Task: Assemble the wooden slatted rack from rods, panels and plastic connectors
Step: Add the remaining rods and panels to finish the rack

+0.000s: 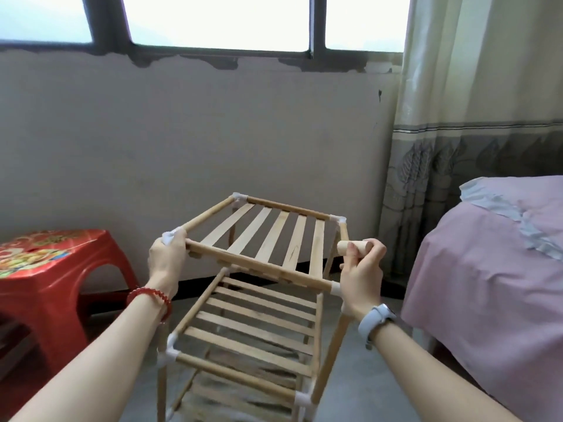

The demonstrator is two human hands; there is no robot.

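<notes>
Pale wooden slatted rack [243, 300], three tiers, is flanked by red plastic stool [51, 269] and pink bed [487, 269]; top-tier corner connector is gripped by left hand [167, 257], short wooden rod [355, 247] by right hand [362, 275].

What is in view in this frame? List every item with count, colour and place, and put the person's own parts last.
Wooden slatted rack with white plastic connectors: one, pale wood, centre floor; top panel tilted, unseated.
Short round wooden rod: one, pale wood, right of the rack's top.
Red plastic stool with printed top: one, left.
Bed with pink sheet: one, right.
Patterned curtain: one, cream and grey, upper right.
Dark-framed window: one, top.
Red bead bracelet: one, left wrist.
Pale grey watch: one, right wrist.
Left hand: grip on the top panel's near-left corner.
Right hand: grip on the rod.
</notes>
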